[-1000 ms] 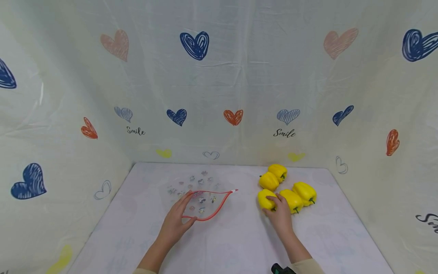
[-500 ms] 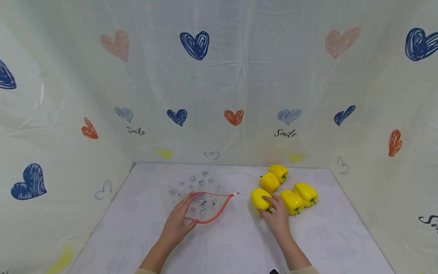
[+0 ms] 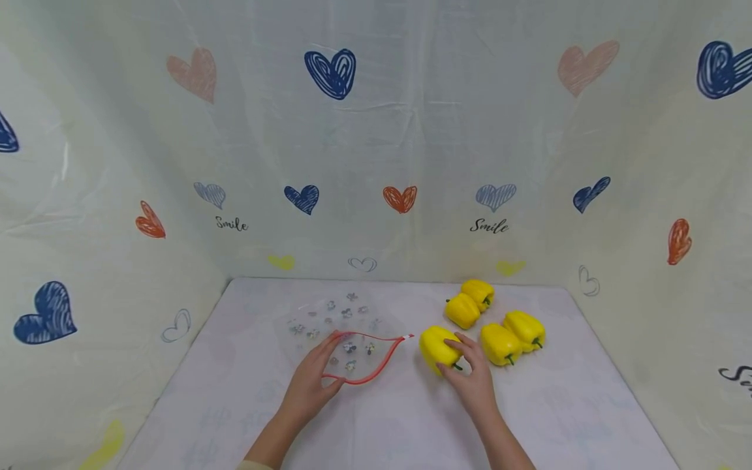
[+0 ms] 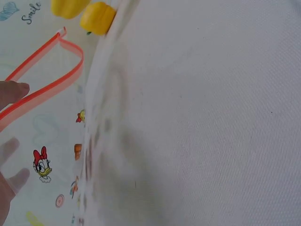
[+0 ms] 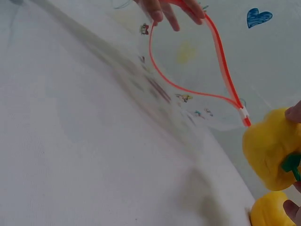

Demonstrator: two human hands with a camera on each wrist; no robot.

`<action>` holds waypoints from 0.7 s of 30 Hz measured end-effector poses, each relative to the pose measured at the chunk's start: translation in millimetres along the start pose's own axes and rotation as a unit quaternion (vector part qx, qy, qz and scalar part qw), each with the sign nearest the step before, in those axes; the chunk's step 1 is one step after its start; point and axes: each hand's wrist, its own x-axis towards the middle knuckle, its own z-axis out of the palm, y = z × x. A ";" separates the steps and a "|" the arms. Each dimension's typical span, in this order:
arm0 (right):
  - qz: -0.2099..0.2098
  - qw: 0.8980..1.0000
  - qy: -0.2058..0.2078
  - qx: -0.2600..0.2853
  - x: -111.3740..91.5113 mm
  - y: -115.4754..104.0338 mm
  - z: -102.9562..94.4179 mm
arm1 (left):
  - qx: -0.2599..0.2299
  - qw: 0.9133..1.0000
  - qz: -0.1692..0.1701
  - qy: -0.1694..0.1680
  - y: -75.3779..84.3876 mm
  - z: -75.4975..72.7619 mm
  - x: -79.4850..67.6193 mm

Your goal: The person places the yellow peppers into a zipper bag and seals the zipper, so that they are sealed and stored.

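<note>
My left hand (image 3: pixel 311 384) holds the mouth of a clear zipper bag (image 3: pixel 378 372) apart, fingers at the far side of its red zip strip and thumb at the near side. Small cartoon figures are printed on the bag, and a white slider sits at the strip's right end. With thumb and fingers, my right hand (image 3: pixel 474 377) grips a yellow bell pepper (image 3: pixel 433 346), its green stem toward the palm. That pepper is just right of the slider; in the right wrist view the gripped pepper (image 5: pixel 268 146) overlaps the strip's end.
Two yellow peppers (image 3: pixel 463 311) lie together at the back right. Another pair of peppers (image 3: pixel 499 344) lies to the right of my right hand. A white cloth covers the table (image 3: pixel 376 431), and a curtain (image 3: pixel 352 143) printed with hearts rises behind it and at both sides.
The pepper in my right hand has moved left, away from the other peppers and toward the bag's mouth. My left hand and the bag have shifted only slightly right and toward me.
</note>
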 end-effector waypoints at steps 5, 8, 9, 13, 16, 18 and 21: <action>-0.002 1.000 -0.011 0.021 -6.8 -4.1 1.5 | -0.003 1.000 -0.011 -0.004 2.4 3.9 0.3; -0.009 0.999 -0.015 0.038 -11.3 -7.2 3.6 | -0.011 1.000 -0.016 -0.009 4.9 4.6 0.0; -0.012 0.999 -0.017 0.044 -12.7 -8.0 4.6 | -0.013 1.000 -0.017 -0.010 5.7 4.9 -0.1; -0.019 0.998 -0.023 0.058 -18.2 -11.7 9.2 | -0.012 1.000 -0.021 -0.016 8.3 5.8 -0.5; -0.023 0.997 -0.026 0.062 -21.8 -14.4 11.8 | -0.009 1.000 -0.022 -0.016 9.8 6.1 -0.6; -0.027 0.997 -0.027 0.068 -24.3 -16.4 13.3 | -0.009 1.000 -0.024 -0.016 10.4 6.2 -0.6; -0.028 0.996 -0.035 0.079 -28.4 -19.1 15.9 | -0.011 0.999 -0.027 -0.019 11.6 6.1 -1.2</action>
